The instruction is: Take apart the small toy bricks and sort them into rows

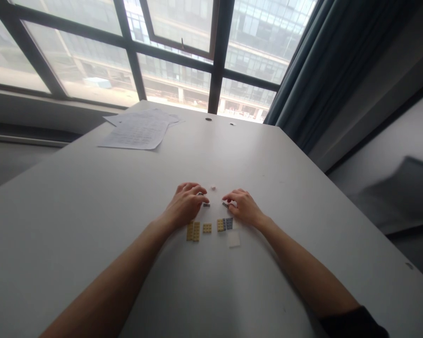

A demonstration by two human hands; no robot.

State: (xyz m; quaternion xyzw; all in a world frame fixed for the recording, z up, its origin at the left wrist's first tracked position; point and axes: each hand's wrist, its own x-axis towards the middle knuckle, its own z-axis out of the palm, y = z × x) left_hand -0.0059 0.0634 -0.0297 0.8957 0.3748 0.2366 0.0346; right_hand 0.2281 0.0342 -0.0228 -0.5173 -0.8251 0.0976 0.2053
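Note:
My left hand (186, 203) rests on the white table with its fingers curled round a small dark piece (199, 193), partly hidden between thumb and fingers. Just below its thumb lies a short grey-brown toy brick (206, 205). Facing it, my right hand (246, 206) pinches a small dark toy brick (225, 204) between thumb and forefinger, close to the tabletop. Nearer me lie tan studded plates (196, 232), a smaller tan plate (207, 228), another tan plate (220, 225) and blue-grey plates (229, 223). Below these is a whitish square piece (234, 238).
A small pale pink piece (213, 188) lies beyond and between my hands. Printed papers (136, 131) overlap at the table's far left. Two round holes, one of them a dark grommet (208, 119), sit near the far edge. Windows and a dark curtain (320, 61) stand behind.

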